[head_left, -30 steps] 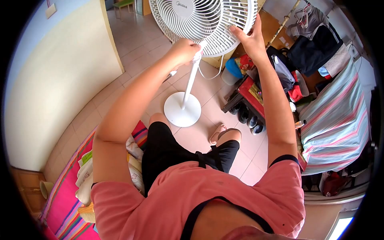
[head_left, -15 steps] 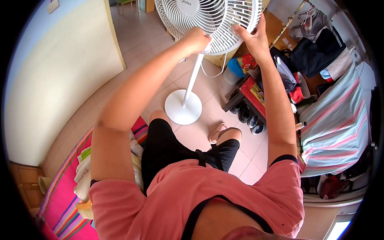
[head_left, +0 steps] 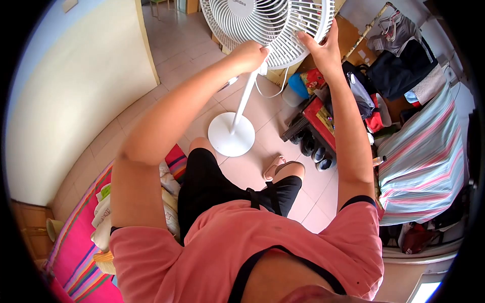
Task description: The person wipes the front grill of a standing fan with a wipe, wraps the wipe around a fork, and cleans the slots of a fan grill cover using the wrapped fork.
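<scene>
A white standing fan (head_left: 243,103) rises in front of me on a round white base (head_left: 231,135). Its round grille (head_left: 278,30) is tilted, and its top runs out of the frame. At the grille's bottom edge my left hand (head_left: 248,56) is closed, thumb and fingers pinched at the rim near the top of the pole. Part of what it grips is hidden by the fingers. My right hand (head_left: 324,53) holds the grille's right rim, thumb on the slatted face and fingers around the outer edge. A white cord (head_left: 275,95) loops behind the pole.
Shoes (head_left: 318,154) sit under a low red-topped rack (head_left: 322,123) to the right. Beyond are hung clothes (head_left: 404,63) and a striped cloth (head_left: 424,161). A pink striped bedspread (head_left: 76,252) is at left, beside a pale wall (head_left: 76,101).
The fan head has shifted slightly to the right. My left hand has moved a little down and right with it; my right hand keeps its hold on the rim.
</scene>
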Demonstrator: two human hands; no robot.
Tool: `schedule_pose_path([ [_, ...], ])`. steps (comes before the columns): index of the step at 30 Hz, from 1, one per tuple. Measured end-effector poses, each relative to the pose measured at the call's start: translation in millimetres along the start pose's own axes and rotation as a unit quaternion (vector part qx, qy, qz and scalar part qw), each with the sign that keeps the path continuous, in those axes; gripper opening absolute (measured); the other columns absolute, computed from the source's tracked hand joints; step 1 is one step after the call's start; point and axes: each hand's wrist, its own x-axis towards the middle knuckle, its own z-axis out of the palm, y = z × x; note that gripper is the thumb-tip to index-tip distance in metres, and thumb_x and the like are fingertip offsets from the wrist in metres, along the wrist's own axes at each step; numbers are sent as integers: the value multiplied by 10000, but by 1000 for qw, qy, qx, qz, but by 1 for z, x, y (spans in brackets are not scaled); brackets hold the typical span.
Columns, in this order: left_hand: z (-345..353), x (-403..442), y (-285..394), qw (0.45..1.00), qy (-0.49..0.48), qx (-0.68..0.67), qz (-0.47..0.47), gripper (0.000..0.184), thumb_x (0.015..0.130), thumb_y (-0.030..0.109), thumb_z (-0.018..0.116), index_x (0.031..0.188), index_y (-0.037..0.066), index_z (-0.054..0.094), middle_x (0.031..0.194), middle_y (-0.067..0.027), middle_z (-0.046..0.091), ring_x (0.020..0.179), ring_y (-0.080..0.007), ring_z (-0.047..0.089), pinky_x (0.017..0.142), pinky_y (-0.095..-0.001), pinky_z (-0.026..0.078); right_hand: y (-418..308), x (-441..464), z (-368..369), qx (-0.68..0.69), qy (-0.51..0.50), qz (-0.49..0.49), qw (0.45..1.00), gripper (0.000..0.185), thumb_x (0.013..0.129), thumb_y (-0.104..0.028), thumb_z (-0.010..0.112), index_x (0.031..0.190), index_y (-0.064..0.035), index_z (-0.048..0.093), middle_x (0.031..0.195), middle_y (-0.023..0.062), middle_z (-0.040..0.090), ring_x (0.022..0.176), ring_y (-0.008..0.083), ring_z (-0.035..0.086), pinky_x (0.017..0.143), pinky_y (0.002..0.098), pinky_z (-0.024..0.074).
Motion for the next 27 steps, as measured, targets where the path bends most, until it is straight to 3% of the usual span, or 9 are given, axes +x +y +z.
schedule_pose_path([
  [1, 0, 6, -3, 997, 10, 66, 41, 332, 960, 298, 443, 925, 35, 643, 658, -61, 599, 450, -111, 495, 391, -259, 360, -4, -1, 1, -3, -2, 2, 1000, 804, 733, -210, 783, 1326, 13, 287, 1071, 128, 615, 941, 182, 615, 810, 290, 502],
  [5, 6, 20, -6, 994, 42, 57, 85, 323, 961, 291, 449, 936, 30, 637, 648, -61, 576, 444, -108, 455, 376, -250, 308, -11, 0, 4, 16, 0, 28, 999, 793, 738, -182, 776, 1324, 13, 280, 1066, 127, 617, 933, 184, 619, 800, 294, 506],
  [7, 2, 4, 10, 983, -7, -165, -78, 297, 947, 263, 491, 921, 13, 649, 632, -57, 550, 446, -89, 409, 368, -240, 256, -12, 1, 4, 21, -2, 30, 999, 792, 740, -168, 773, 1329, 13, 274, 1076, 131, 614, 950, 189, 614, 818, 304, 502],
  [18, -35, -35, -12, 979, 11, -190, -78, 264, 931, 244, 535, 970, 7, 645, 663, -18, 533, 454, -45, 334, 370, -215, 202, -4, 1, 1, 20, -3, 31, 999, 818, 741, -184, 779, 1355, 8, 272, 1142, 149, 580, 1014, 203, 589, 879, 310, 479],
  [27, -18, -34, 9, 965, -99, -221, -99, 243, 872, 176, 505, 957, -11, 635, 675, -40, 549, 443, -35, 313, 366, -217, 194, -7, 1, 0, 1, -3, 17, 1000, 815, 737, -175, 776, 1355, -4, 271, 1136, 142, 577, 1028, 203, 580, 892, 312, 467],
])
